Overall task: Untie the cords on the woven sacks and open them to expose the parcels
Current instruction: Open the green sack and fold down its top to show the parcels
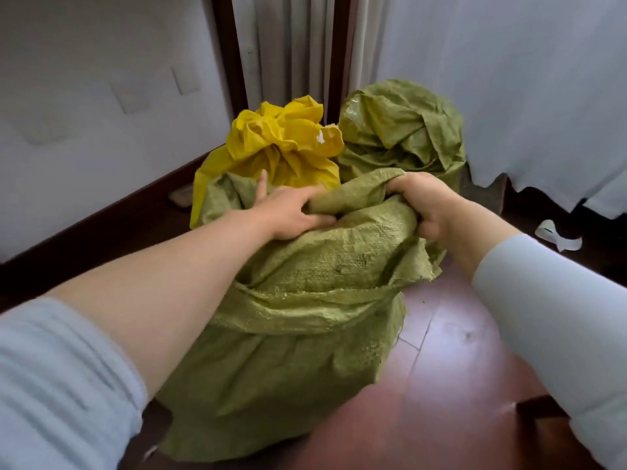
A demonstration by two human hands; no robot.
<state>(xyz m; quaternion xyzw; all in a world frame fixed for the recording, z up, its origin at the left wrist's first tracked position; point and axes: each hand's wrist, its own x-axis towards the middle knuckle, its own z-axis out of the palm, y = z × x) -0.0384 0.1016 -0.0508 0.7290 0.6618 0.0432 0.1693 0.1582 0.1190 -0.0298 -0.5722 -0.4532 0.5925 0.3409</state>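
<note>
Green sack (288, 351) gripped by left hand (288, 215), right hand (427, 205).

White wall (84, 79) on the left, dark baseboard (101, 218) below it. Pale curtains (288, 45) hang between dark wooden posts (230, 45) at the back. The reddish wood floor (458, 351) is glossy, with soft glare. A paper scrap (556, 237) lies at the right.

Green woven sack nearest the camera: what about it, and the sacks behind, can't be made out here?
Head view:
- near green woven sack: contents, covered by its folded fabric.
- left hand and right hand: most fingertips buried in folds.
- yellow woven sack: lower part, behind the near sack.
- far green woven sack: contents, mouth crumpled shut.
</note>
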